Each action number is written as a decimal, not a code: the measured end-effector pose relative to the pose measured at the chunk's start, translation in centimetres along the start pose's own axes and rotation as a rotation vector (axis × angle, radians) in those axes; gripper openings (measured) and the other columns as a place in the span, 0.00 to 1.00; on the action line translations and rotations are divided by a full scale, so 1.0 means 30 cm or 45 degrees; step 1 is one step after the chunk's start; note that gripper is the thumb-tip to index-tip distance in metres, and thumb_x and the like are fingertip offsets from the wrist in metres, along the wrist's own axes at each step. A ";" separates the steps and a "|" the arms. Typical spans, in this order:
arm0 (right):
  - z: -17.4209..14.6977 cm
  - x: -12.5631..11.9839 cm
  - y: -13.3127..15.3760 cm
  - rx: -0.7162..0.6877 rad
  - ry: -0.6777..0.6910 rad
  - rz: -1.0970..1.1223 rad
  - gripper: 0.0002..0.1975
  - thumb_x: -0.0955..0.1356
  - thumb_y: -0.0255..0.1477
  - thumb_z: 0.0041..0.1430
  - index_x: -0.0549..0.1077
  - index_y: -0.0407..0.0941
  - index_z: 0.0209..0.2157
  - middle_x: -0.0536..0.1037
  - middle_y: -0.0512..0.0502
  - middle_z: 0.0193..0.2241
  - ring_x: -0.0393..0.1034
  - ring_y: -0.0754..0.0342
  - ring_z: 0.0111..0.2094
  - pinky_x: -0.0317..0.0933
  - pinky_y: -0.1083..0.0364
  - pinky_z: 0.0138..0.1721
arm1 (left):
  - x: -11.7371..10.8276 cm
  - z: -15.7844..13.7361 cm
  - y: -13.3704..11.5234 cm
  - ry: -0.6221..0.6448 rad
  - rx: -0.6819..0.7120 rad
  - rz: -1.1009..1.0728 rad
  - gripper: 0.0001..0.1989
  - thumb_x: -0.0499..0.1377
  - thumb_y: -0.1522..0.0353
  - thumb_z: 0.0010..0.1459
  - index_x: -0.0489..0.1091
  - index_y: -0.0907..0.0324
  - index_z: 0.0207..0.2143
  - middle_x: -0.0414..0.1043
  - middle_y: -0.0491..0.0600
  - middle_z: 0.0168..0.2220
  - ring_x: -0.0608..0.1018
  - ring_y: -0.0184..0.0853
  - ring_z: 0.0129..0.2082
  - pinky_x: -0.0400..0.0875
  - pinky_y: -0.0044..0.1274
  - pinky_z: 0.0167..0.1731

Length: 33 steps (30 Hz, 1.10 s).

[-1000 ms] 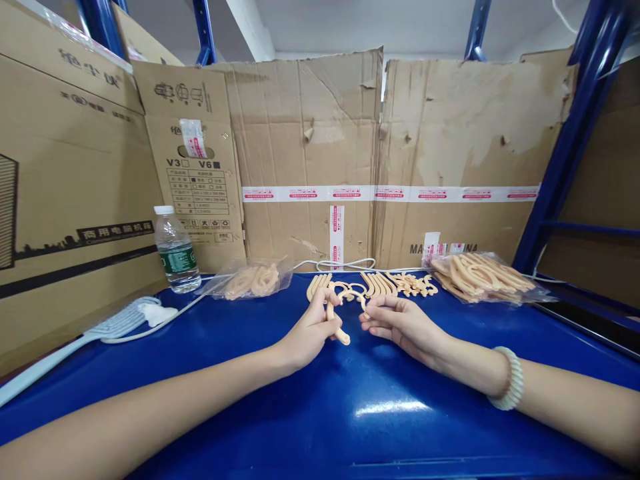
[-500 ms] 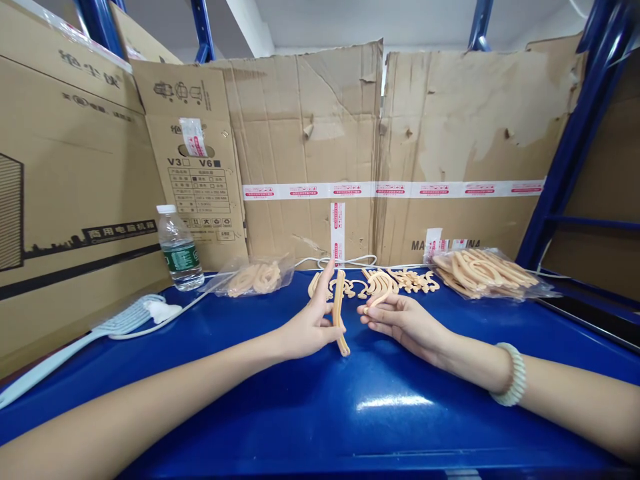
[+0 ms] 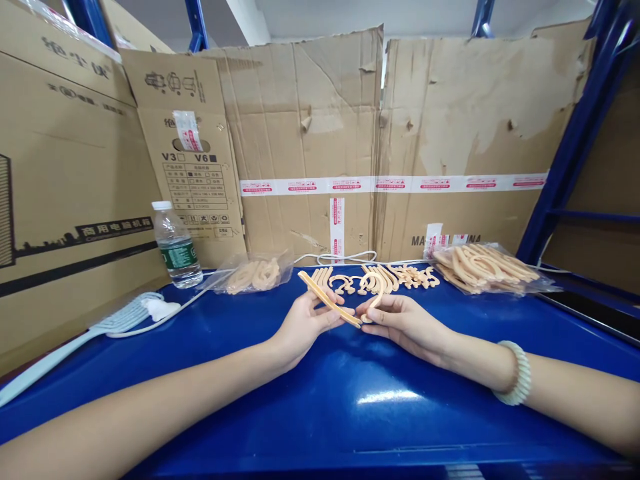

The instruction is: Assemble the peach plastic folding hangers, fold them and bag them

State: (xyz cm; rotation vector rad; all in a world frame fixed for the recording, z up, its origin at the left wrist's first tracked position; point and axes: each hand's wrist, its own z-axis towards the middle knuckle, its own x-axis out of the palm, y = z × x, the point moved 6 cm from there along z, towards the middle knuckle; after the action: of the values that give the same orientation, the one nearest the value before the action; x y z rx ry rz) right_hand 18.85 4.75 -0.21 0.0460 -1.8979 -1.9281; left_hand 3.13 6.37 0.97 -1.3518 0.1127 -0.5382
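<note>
My left hand [image 3: 306, 325] is closed on a long, narrow, tan strip-shaped piece [image 3: 327, 300], tilted so that its lower end points right. Between the fingers of my right hand [image 3: 400, 321] is a tan hook-shaped curved piece [image 3: 380, 285]. The lower ends of the two pieces are close together; whether they touch I cannot tell. Behind the hands, several loose tan curved pieces [image 3: 414, 277] lie in a row on the blue table [image 3: 310, 413].
On the left stand a water bottle [image 3: 179, 250] and a pale blue hairbrush [image 3: 120, 317]. Plastic bags of tan pieces lie at the back left [image 3: 255, 275] and back right [image 3: 493, 268]. A white cable [image 3: 345, 257] runs along the cardboard wall [image 3: 305, 147]. A dark flat device [image 3: 595, 320] lies at right.
My left hand has tipped the strip from near upright to a slant and brought its lower end toward the right hand. The curved piece in my right hand has turned more upright.
</note>
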 end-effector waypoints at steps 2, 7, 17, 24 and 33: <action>0.000 -0.001 -0.001 0.011 0.019 -0.007 0.11 0.77 0.31 0.44 0.77 0.41 0.28 0.79 0.46 0.36 0.74 0.55 0.37 0.69 0.55 0.43 | 0.003 -0.006 -0.007 -0.015 0.047 0.059 0.15 0.69 0.71 0.44 0.64 0.61 0.31 0.71 0.45 0.32 0.77 0.34 0.36 0.72 0.27 0.41; -0.002 0.005 -0.001 0.050 0.074 -0.039 0.11 0.76 0.32 0.47 0.75 0.41 0.28 0.79 0.45 0.34 0.76 0.52 0.39 0.69 0.56 0.40 | 0.013 -0.016 -0.042 -0.006 0.235 0.310 0.11 0.66 0.72 0.48 0.64 0.61 0.29 0.72 0.45 0.31 0.75 0.32 0.35 0.69 0.27 0.42; -0.003 0.011 0.001 0.051 0.015 -0.062 0.15 0.78 0.32 0.42 0.72 0.41 0.25 0.79 0.46 0.26 0.76 0.55 0.31 0.68 0.57 0.37 | 0.037 -0.028 -0.042 0.124 0.325 0.407 0.08 0.63 0.73 0.49 0.64 0.61 0.28 0.71 0.47 0.31 0.74 0.33 0.35 0.68 0.26 0.38; -0.006 0.030 0.007 -0.024 -0.001 -0.147 0.18 0.79 0.34 0.37 0.71 0.41 0.23 0.77 0.49 0.23 0.72 0.58 0.28 0.65 0.59 0.31 | 0.052 -0.037 -0.046 0.158 0.342 0.556 0.07 0.63 0.73 0.48 0.66 0.62 0.26 0.72 0.49 0.30 0.73 0.32 0.31 0.66 0.24 0.32; -0.013 0.033 0.002 0.045 0.041 -0.134 0.17 0.79 0.35 0.39 0.75 0.40 0.26 0.78 0.46 0.26 0.74 0.56 0.31 0.67 0.59 0.36 | 0.043 -0.039 -0.034 0.061 0.295 0.503 0.08 0.63 0.71 0.48 0.65 0.61 0.27 0.69 0.48 0.30 0.73 0.33 0.33 0.68 0.25 0.34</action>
State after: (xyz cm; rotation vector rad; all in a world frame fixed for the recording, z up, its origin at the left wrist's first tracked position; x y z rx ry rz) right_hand 18.09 4.06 0.09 0.1898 -1.9439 -1.9492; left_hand 3.51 4.66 1.97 -1.0551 0.3389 -0.2411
